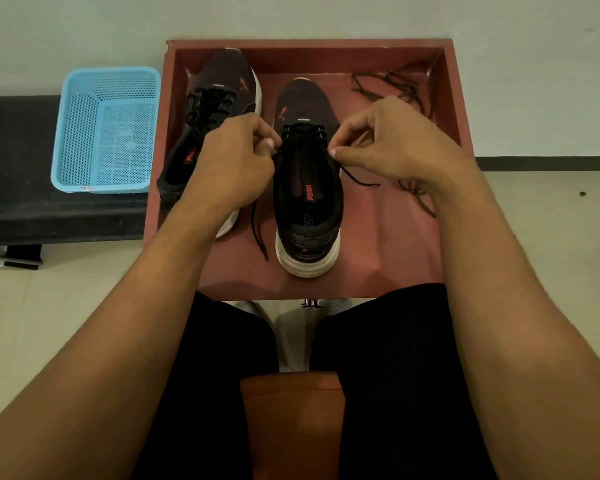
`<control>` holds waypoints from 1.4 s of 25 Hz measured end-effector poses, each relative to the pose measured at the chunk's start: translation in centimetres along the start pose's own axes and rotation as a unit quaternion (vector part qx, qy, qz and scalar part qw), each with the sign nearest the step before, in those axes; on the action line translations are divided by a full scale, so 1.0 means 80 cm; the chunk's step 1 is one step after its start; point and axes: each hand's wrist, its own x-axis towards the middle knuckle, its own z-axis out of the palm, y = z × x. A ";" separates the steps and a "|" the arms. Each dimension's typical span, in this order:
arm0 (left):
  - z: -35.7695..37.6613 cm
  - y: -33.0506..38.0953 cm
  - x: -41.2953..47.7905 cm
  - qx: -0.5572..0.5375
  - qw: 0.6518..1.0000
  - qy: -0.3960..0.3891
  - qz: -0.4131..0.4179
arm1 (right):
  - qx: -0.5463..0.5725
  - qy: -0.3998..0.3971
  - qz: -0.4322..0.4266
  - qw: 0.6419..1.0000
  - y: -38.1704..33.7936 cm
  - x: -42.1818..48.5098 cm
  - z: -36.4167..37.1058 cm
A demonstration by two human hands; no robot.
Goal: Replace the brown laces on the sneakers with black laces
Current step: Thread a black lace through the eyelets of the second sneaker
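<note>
Two dark sneakers stand in a red tray (388, 244). The right sneaker (307, 209) sits in the middle with a black lace (303, 133) threaded through its eyelets. My left hand (236, 161) pinches the lace's left end at the top eyelets, and that end trails down to the tray floor. My right hand (392, 143) pinches the right end, whose tip sticks out to the right. The left sneaker (219, 98) lies behind my left hand, laced in black. Brown laces (395, 88) lie loose at the tray's back right, and more brown lace (420, 195) shows beside my right wrist.
A light blue plastic basket (106, 129) rests on a black bench (14, 168) left of the tray. My knees in black shorts and an orange stool edge (291, 410) fill the foreground. A pale wall rises behind the tray.
</note>
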 end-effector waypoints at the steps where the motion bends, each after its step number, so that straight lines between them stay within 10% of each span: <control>1: 0.000 -0.001 0.000 0.010 1.000 -0.004 -0.002 | -0.001 -0.005 0.002 1.000 0.001 0.000 0.000; 18: -0.003 0.005 -0.008 0.076 0.997 0.011 0.024 | -0.054 -0.044 0.155 0.985 -0.001 -0.004 -0.004; 25: -0.015 0.010 -0.011 0.045 0.994 0.063 0.080 | 0.258 0.059 -0.002 0.964 0.005 0.000 0.000; 35: -0.029 0.002 -0.015 -0.059 0.992 -0.110 -0.016 | 0.517 0.094 -0.121 0.842 0.002 0.004 -0.006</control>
